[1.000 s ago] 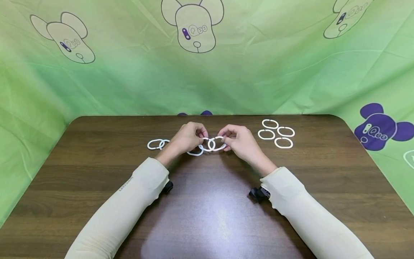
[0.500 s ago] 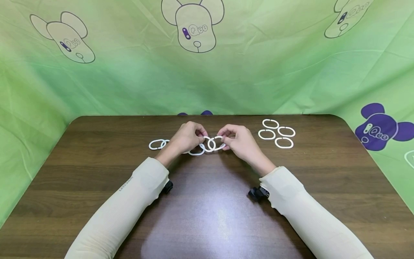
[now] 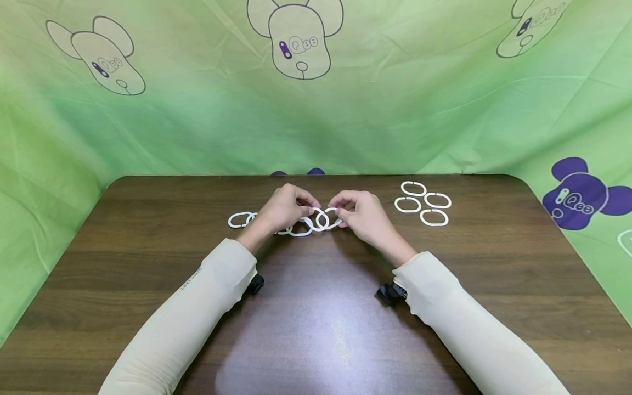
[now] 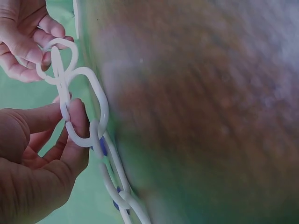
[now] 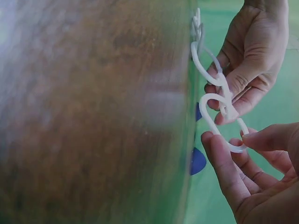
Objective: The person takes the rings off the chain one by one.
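A chain of white plastic C-shaped links (image 3: 300, 235) runs across the table near its back, partly hidden behind my left wrist. My left hand (image 3: 286, 208) pinches a link close to the chain's right end; in the left wrist view the thumb and fingertips meet on that link (image 4: 59, 70). Between thumb and fingers, my right hand (image 3: 362, 215) holds the end link (image 5: 208, 116), which loops with the one in the left hand. Both held links appear raised, with the rest of the chain trailing leftward. Whether the end link's gap is fully closed I cannot tell.
Several loose white links (image 3: 434, 224) lie in a cluster on the back right of the brown wooden table (image 3: 316, 329). A green printed cloth (image 3: 197, 126) hangs right behind the table's back edge and along its sides.
The right hand has shifted slightly left, toward the left hand, with its link. The chain's left part has slid slightly right. Both hands keep their grip.
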Tool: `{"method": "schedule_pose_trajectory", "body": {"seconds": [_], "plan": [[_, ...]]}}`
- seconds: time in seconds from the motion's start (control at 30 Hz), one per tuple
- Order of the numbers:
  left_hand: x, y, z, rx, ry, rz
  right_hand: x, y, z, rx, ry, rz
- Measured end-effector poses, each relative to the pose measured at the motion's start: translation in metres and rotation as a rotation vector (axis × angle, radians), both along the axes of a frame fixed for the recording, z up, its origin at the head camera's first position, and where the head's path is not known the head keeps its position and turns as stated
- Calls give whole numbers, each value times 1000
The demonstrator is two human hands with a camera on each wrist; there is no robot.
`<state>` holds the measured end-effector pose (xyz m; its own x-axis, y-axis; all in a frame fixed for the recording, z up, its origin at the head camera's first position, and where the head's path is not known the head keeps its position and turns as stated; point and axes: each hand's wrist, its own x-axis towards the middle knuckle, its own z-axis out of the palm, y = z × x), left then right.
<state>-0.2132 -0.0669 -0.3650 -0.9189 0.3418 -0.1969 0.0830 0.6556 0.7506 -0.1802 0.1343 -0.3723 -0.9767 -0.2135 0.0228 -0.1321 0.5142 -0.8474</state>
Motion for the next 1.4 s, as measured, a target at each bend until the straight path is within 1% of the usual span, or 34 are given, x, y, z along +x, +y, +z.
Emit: {"method": "schedule_pose_trajectory", "body": {"seconds": [0.13, 0.37, 0.5, 0.73, 1.03, 1.27, 1.4], "plan": [[-1, -1, 1, 17, -9, 3, -2, -2, -1, 63, 55, 7], [-1, -2, 1, 26, -20, 3, -4, -6, 0, 194, 201, 45], [-1, -2, 1, 20, -14, -3, -3, -8, 2, 242, 245, 74], [-1, -3, 2, 23, -24, 2, -1, -10, 4, 258, 262, 96], [0, -3, 3, 15, -16, -2, -1, -8, 3, 265, 286, 113], [0, -3, 2, 14, -9, -12, 0, -5, 5, 271, 260, 109], [1, -3, 3, 12, -10, -9, 1, -1, 6, 278, 239, 91]]}}
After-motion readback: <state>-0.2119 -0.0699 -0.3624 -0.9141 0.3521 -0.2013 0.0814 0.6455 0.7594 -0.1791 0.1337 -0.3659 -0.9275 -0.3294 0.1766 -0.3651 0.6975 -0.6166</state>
